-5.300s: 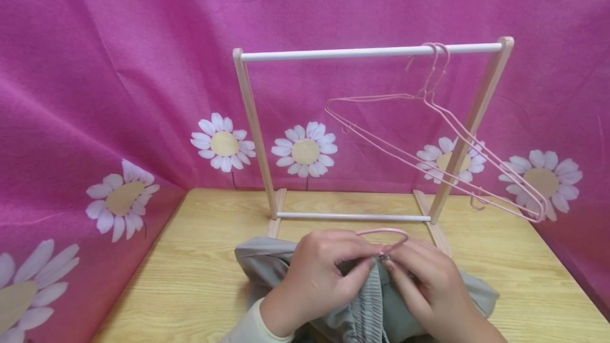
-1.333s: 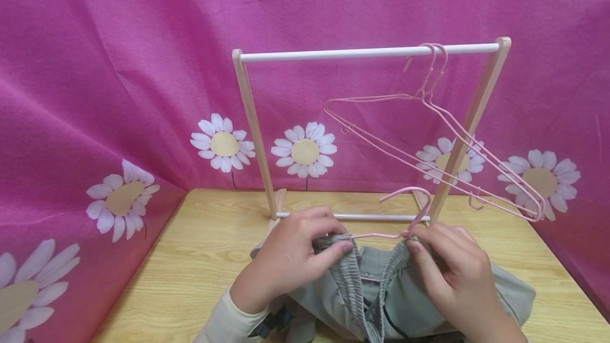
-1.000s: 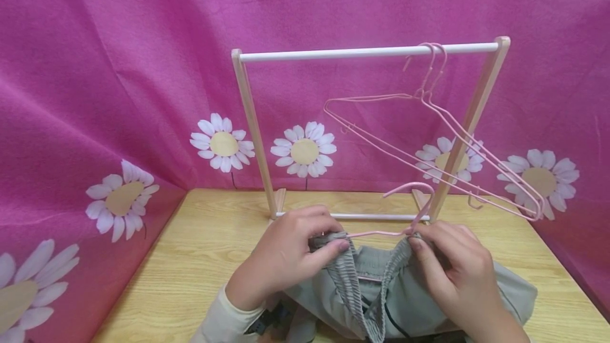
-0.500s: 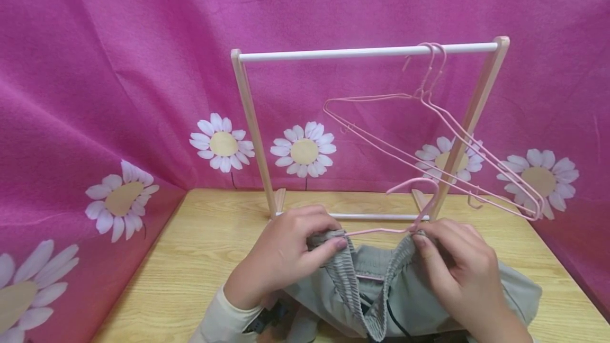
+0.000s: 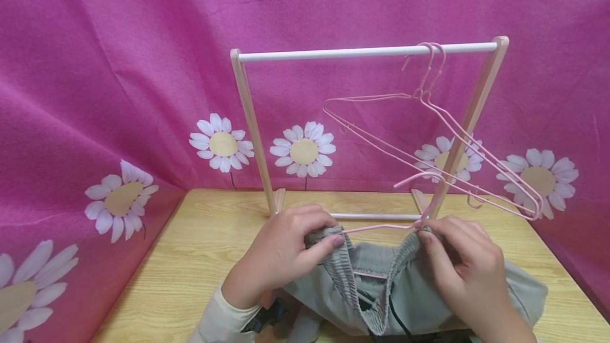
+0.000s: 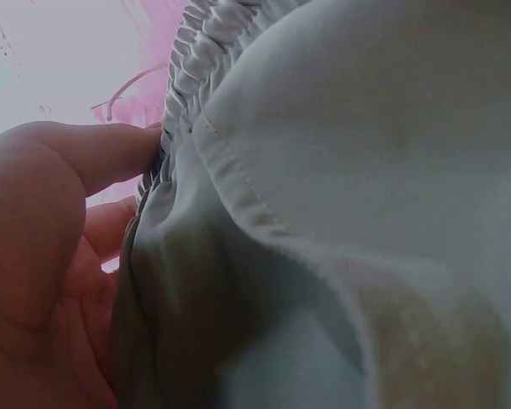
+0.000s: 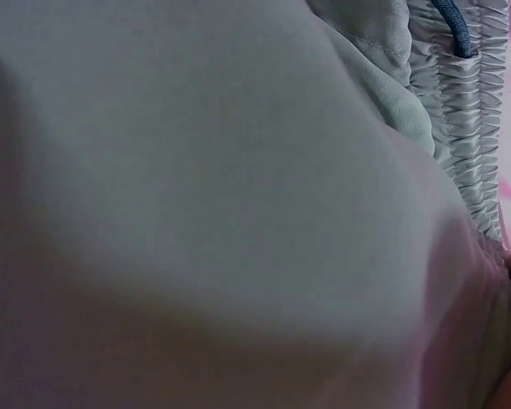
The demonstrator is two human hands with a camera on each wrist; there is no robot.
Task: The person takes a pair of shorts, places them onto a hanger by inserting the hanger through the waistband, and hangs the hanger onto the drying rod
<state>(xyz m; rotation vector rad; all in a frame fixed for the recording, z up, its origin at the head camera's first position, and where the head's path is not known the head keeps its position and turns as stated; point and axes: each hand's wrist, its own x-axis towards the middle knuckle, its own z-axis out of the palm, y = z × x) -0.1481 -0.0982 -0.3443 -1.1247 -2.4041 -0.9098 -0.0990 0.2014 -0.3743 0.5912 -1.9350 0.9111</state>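
Grey-green pants [image 5: 419,290] with a gathered elastic waistband and a dark drawstring hang between my hands, waist opening up. My left hand [image 5: 281,253] pinches the waistband's left side between thumb and fingers; the left wrist view shows the thumb on the gathered edge [image 6: 204,60]. My right hand [image 5: 469,269] pinches the waistband's right side, close to the neck of a pink hanger [image 5: 381,227]. The hanger's hook and shoulder wire rise above the waistband, and its lower bar shows inside the opening. Its ends are hidden by cloth and hands. In the right wrist view, cloth [image 7: 238,187] fills most of the frame.
Behind my hands stands a wooden rack with a white top rail [image 5: 333,55]. Two pink hangers [image 5: 481,147] hang near its right end, just above and behind the held hanger's hook. Wooden table [image 5: 157,269] lies underneath; a pink daisy-print cloth [image 5: 143,41] surrounds it.
My hands, close together earlier, have moved apart and spread the waistband. The hanger's hook has risen and shifted right. Over the last second, the right hand and pants drift slightly right and up.
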